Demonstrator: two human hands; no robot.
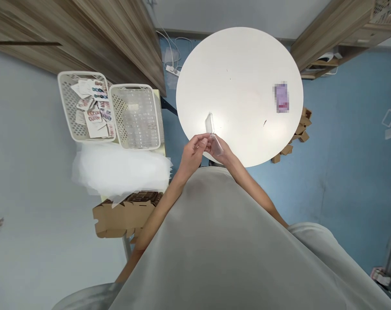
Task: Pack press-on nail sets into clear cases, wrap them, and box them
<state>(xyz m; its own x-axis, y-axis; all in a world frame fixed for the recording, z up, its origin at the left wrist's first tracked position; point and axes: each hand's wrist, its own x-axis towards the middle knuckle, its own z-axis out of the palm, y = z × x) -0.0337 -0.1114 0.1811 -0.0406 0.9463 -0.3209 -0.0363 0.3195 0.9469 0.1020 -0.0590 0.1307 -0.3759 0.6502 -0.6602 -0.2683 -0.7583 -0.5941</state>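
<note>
A round white table (243, 73) stands ahead. Past its left edge sits a white basket (119, 112) of clear boxes (144, 120). Over the table's near edge, toward the left, the left hand (192, 153) pinches with narrowed fingers, and the right hand (226, 153) curls around, a clear plastic case (217, 146), opened at its fold.

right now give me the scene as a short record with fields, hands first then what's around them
left hand: fingertips on the clear plastic case, near its fold
right hand: at the case's nearer half
case state: open, two halves spread
table: round, white; blurred-out purple item at its right
left side: basket of printed cards, basket of clear plastic pieces, white sheets, brown cardboard
floor, right: small brown boxes
</note>
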